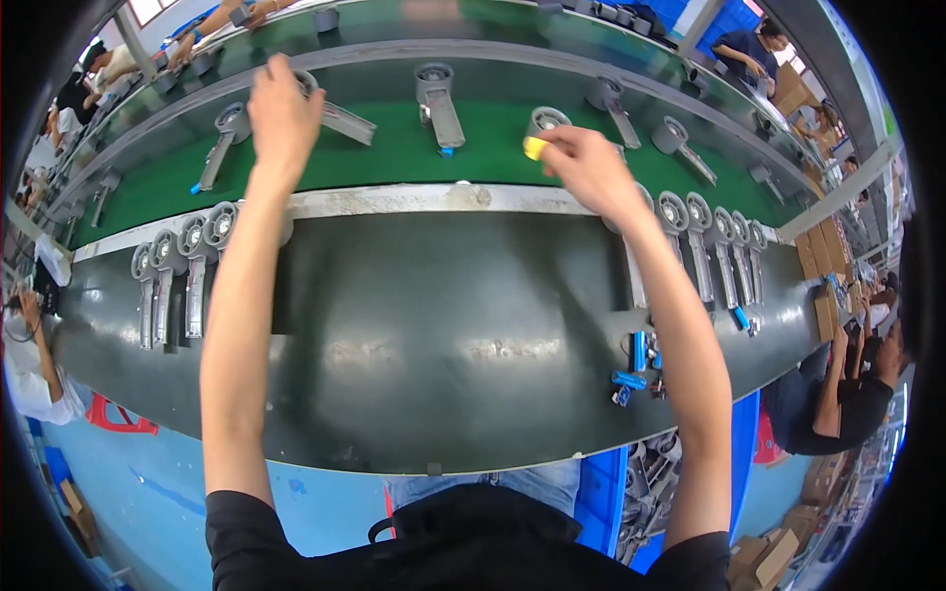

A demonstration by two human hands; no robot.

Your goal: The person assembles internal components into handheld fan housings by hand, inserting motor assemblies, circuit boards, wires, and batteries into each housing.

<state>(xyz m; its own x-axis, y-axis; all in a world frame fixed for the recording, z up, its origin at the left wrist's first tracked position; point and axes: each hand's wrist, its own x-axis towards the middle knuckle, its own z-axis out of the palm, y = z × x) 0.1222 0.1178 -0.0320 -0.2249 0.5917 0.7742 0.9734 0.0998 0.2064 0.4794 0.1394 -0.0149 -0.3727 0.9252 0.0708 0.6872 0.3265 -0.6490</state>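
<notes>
While the right hand [595,169] pinches a yellow piece [535,148], the left hand [284,116] is at a fan [345,122], its fingers' [279,71] grip unclear

A glossy dark bench [424,286] is reflecting light; beyond it a green belt [374,169] is stretching, a window [148,10] is glowing at upper left, and light-blue floor [335,504] is showing below.

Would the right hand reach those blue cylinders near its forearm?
Probably, once drawn back: the blue cylinders lie largely uncovered on the dark table, but the right hand, over the green belt, holds a yellow piece.
</notes>
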